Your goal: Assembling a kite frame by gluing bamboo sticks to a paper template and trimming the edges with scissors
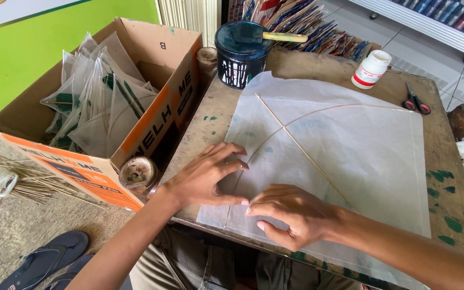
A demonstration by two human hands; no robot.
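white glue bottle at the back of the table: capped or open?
Capped. The white bottle stands upright with its white cap on, near the red-handled scissors. How full it is: cannot tell.

A worn wooden table [218, 115] carries a white paper kite [350, 150], paint tub [241, 51], glue bottle [370, 69] and scissors [416, 102].
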